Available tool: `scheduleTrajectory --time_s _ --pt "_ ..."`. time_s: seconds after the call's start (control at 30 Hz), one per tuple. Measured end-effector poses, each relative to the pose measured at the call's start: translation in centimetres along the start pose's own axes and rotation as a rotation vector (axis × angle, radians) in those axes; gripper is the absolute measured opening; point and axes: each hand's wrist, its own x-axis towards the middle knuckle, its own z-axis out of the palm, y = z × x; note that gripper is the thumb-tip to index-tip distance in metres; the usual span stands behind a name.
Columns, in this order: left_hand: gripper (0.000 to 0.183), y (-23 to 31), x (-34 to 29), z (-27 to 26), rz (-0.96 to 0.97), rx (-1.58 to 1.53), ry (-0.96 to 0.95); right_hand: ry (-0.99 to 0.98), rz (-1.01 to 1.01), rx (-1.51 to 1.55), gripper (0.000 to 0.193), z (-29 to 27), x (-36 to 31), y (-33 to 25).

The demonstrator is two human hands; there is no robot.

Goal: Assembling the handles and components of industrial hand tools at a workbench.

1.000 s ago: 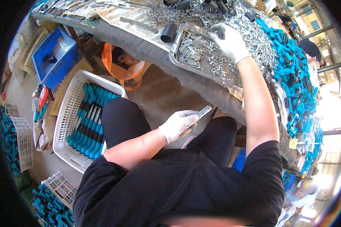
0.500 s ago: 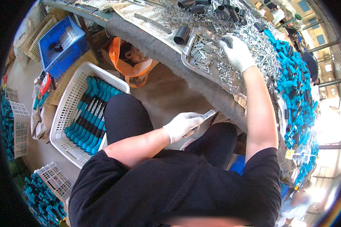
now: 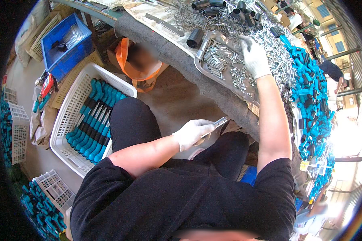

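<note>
The left hand (image 3: 193, 133) is gripping a metal piece (image 3: 220, 121) near the right knee (image 3: 234, 143); the right hand (image 3: 253, 57) is hanging by the tray (image 3: 226, 80), hold unclear. A slackening left grip could be dropping the piece.

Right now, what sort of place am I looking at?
Probably a hand-assembly workshop: there's a metal tray of small metal pins, a heap of teal-and-black handles, and a white plastic basket with similar pieces lined up inside.
</note>
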Motion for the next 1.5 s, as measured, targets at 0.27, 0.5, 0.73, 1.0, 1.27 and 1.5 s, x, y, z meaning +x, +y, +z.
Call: scheduleTrajectory --time_s 0.27,0.5,0.73,1.0,1.27,1.5 --pt "0.034 0.0 -0.1 -0.1 -0.003 -0.013 -0.004 0.023 -0.171 -0.063 0.032 0.8 -0.4 -0.2" --pt "0.034 0.0 0.0 -0.1 -0.001 -0.017 -0.009 -0.021 -0.121 -0.111 0.027 1.2 -0.1 -0.3" --pt "0.031 0.0 0.0 -0.1 0.007 0.027 -0.009 -0.032 -0.131 -0.014 0.032 2.2 -0.1 -0.2" --pt "0.029 0.0 0.1 0.1 0.001 0.025 -0.002 -0.127 -0.121 -0.136 0.038 1.6 -0.2 -0.8" --pt "0.033 0.1 0.1 0.1 0.000 0.009 0.015 -0.101 -0.147 -0.070 0.041 1.9 -0.2 -0.5" --pt "0.033 -0.1 0.2 0.0 -0.006 -0.001 -0.001 -0.090 -0.186 -0.132 0.032 1.6 0.0 -1.0"
